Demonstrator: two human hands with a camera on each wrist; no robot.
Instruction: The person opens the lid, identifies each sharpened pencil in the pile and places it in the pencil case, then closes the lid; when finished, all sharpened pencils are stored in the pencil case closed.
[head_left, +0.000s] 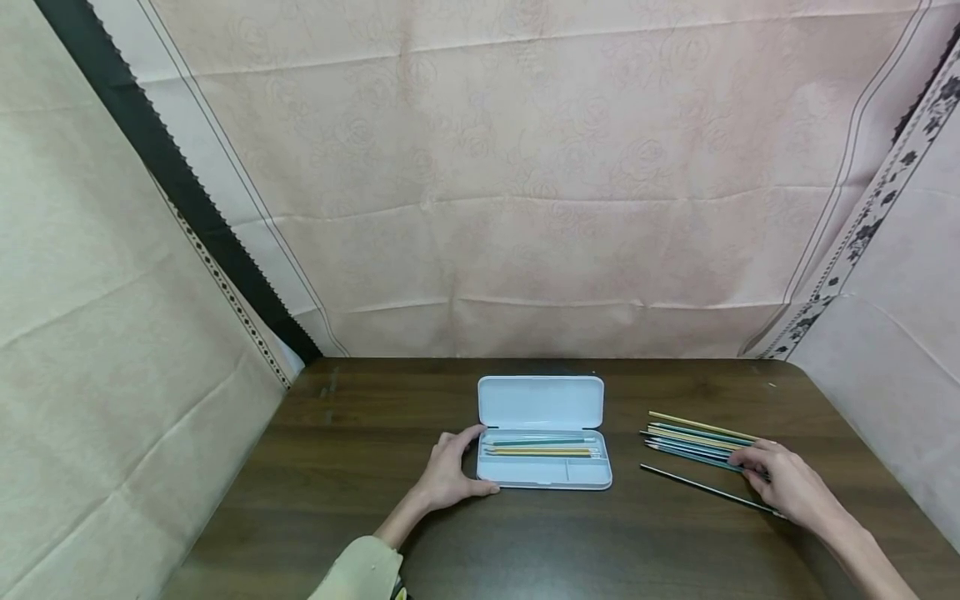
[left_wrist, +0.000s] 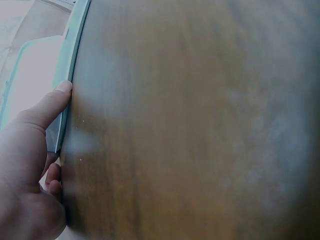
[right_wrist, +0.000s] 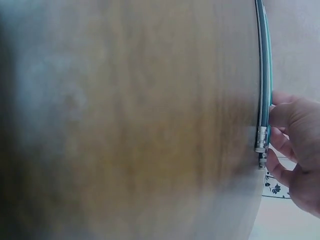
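Observation:
A light blue pencil case [head_left: 540, 403] lies with its lid raised, and several pencils [head_left: 538, 452] rest in its tray. My left hand [head_left: 447, 475] grips the case at its left end, thumb at the front edge and a finger by the hinge corner. Over to the right, my right hand [head_left: 783, 483] holds the near ends of pencils from a loose bunch [head_left: 686, 442] of blue, green and yellow ones. Seen from the right wrist, its fingertips meet dark and green pencils [right_wrist: 265, 100] close to their silvery ends. How many it pinches I cannot tell.
A single dark pencil [head_left: 701, 485] lies apart, in front of the bunch, its end close to the right hand. The brown wooden table [head_left: 540, 542] ends at the back against a hanging pale cloth [head_left: 540, 250], with cloth on both sides too.

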